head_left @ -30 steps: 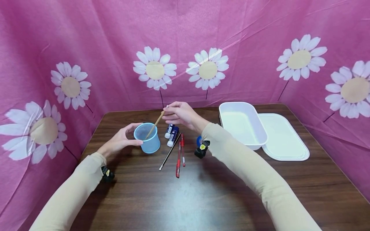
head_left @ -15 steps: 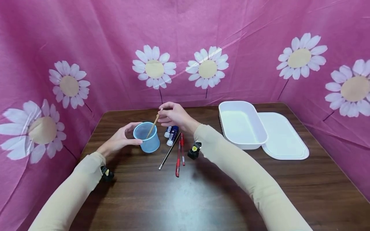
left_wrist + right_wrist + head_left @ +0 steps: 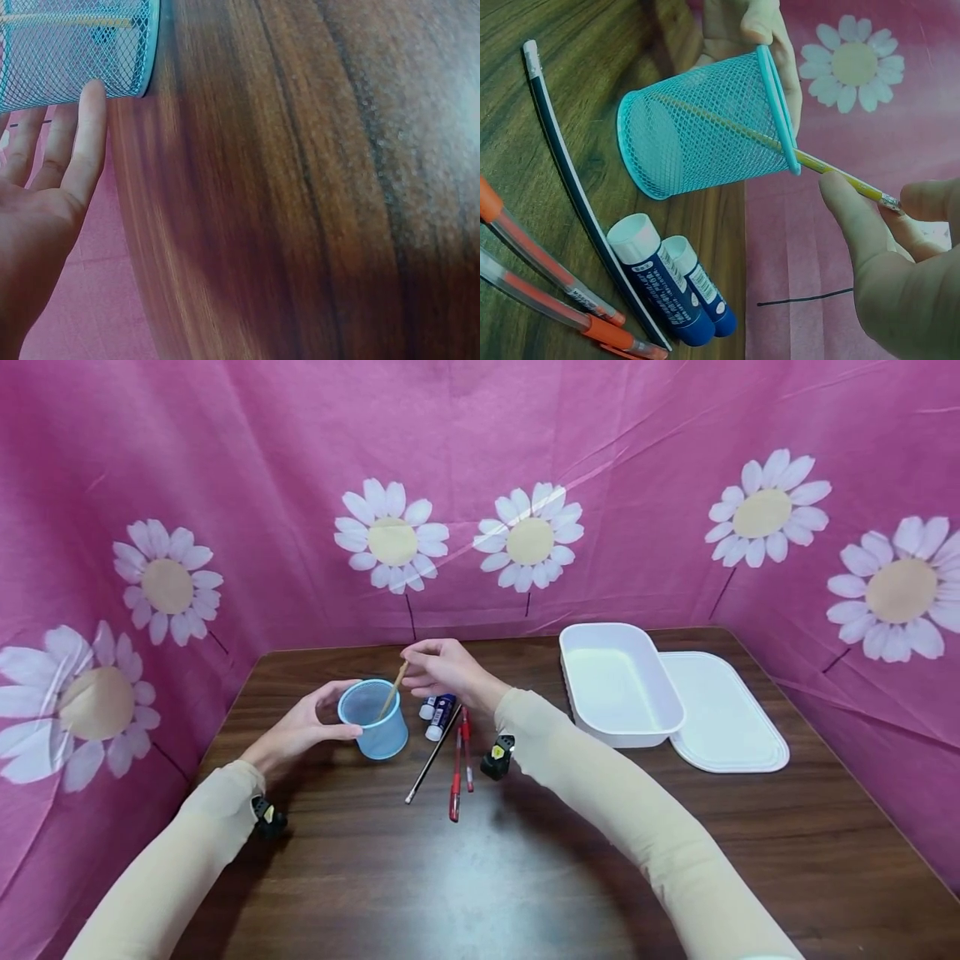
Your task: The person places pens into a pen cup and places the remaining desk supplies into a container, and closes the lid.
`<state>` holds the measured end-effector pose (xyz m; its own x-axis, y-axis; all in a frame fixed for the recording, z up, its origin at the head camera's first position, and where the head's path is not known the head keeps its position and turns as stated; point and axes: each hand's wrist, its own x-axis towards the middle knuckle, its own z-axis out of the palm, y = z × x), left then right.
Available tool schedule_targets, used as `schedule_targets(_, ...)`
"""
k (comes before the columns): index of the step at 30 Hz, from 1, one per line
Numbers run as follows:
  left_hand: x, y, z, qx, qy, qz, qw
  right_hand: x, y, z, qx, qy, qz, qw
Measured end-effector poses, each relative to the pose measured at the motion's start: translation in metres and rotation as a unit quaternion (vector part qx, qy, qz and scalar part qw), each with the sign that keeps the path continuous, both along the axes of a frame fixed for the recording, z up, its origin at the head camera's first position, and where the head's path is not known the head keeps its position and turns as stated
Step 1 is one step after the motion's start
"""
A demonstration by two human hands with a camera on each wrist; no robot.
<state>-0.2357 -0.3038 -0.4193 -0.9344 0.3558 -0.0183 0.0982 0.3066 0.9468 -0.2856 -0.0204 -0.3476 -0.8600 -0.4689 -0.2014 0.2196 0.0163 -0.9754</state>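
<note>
My left hand point(image 3: 309, 720) holds the light blue mesh pencil cup point(image 3: 384, 742) from the left, thumb at the rim and fingers round its side. A fingertip lies against the mesh in the left wrist view. The yellow pencil point(image 3: 840, 171) leans inside the cup, its tip end low in the mesh and its metal-banded end sticking out over the rim. My right hand point(image 3: 450, 673) pinches that upper end. Right of the cup lie two blue glue sticks point(image 3: 664, 281) with white caps, a black pencil point(image 3: 432, 758) and two red pens point(image 3: 456, 781).
A white plastic tub point(image 3: 622, 727) stands at the back right, partly over its white lid point(image 3: 731, 727). The wooden table point(image 3: 360, 877) ends at a pink flowered cloth point(image 3: 465, 427) behind and at both sides.
My right hand has moved left and a little down, and the yellow pencil has gone deeper into the cup. A blue round thing by the right wrist is now hidden. The left hand stays on the cup.
</note>
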Motion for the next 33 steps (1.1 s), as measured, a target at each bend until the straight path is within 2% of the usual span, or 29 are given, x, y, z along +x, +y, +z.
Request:
schedule_targets(11, -0.002, 0.002, -0.001, -0.007, 0.005, -0.008, 0.9999, 0.000, 0.003, 0.004, 0.044, 0.011, -0.006, 0.999)
schedule_targets(22, 0.002, -0.001, -0.001, -0.002, 0.009, -0.008, 0.9999, 0.002, 0.003, 0.004, 0.048, 0.003, 0.011, 0.999)
schedule_targets(26, 0.003, -0.001, 0.000, 0.002, -0.004, -0.002, 1.0000, 0.003, 0.006, 0.008, 0.061, 0.011, 0.023, 0.998)
schedule_targets(33, 0.004, 0.000, -0.001, -0.004, -0.003, 0.002, 1.0000, 0.003, 0.014, 0.009, 0.092, 0.011, 0.044, 0.995)
